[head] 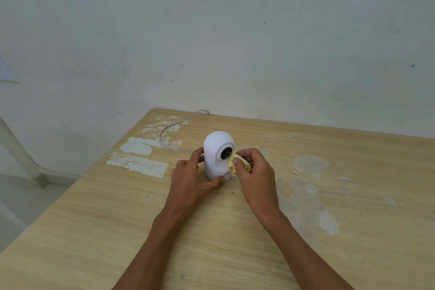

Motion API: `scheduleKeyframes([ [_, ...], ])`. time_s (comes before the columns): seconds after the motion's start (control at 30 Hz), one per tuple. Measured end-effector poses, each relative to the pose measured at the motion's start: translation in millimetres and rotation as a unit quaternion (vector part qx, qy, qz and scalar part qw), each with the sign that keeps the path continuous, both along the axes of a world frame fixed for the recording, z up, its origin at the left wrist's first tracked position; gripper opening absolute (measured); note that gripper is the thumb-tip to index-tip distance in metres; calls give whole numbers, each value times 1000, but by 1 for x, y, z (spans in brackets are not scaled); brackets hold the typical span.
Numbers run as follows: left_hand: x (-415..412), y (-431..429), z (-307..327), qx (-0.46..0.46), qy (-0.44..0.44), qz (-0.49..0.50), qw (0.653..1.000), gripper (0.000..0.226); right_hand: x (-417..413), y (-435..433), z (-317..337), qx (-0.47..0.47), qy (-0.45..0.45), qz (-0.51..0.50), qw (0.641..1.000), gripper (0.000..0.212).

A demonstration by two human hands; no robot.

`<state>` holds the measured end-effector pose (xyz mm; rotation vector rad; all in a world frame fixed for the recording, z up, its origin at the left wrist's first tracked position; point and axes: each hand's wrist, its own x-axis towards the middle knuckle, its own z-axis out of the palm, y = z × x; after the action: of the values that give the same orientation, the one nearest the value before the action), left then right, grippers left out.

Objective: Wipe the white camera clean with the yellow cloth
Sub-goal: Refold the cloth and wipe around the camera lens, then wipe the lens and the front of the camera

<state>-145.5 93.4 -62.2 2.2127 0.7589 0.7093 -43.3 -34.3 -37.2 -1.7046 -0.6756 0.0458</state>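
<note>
Left hand [188, 178] grips the white camera [217, 155] between both hands; right hand [255, 175] pinches the yellow cloth [237, 162] against it.

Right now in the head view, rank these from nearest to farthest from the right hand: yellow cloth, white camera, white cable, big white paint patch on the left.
1. yellow cloth: pinched in the right hand.
2. white camera: just left of it, touched by the cloth.
3. white paint patch: beyond the left hand, toward the table's left edge.
4. white cable: at the far edge, though its near end is hidden behind the camera.
</note>
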Motion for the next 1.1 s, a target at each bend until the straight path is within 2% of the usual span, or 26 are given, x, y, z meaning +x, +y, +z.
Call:
scheduleKeyframes([
  [0.17, -1, -3, 4, 5, 4, 0, 1000, 87, 0, -16, 4, 40, 127, -7, 991, 5],
  [0.33, -8, -6, 9, 27, 28, 18, 999, 103, 3, -32, 10, 25, 190, 68, 979, 8],
  [0.4, -17, -10, 14, 61, -18, 46, 997, 80, 4, -38, 11, 32, 202, 96, 974, 10],
  [0.47, -27, -21, 22, 96, -122, 61, 986, 43, 4, -43, 13, 37, 201, 128, 970, 13],
  [0.53, -34, -36, 32, 83, -192, 41, 977, 22, 2, -46, 14, 38, 186, 161, 968, 15],
  [0.57, -35, -43, 36, 60, -197, 12, 979, 21, 1, -46, 16, 37, 175, 177, 968, 15],
  [0.63, -34, -53, 38, 9, -165, -58, 985, 36, -3, -46, 18, 34, 157, 201, 966, 13],
  [0.73, -29, -56, 34, 20, -120, -109, 987, 39, -3, -47, 18, 32, 131, 207, 969, 12],
  [0.83, -26, -56, 32, 55, -140, -94, 984, 27, -4, -48, 16, 34, 113, 185, 976, 13],
  [1.0, -22, -60, 33, -15, -183, -41, 982, 19, -18, -40, 7, 58, 98, 55, 992, 5],
  [1.1, -21, -64, 30, -24, -188, -40, 981, 18, -30, -35, 8, 65, 109, 95, 987, 6],
])
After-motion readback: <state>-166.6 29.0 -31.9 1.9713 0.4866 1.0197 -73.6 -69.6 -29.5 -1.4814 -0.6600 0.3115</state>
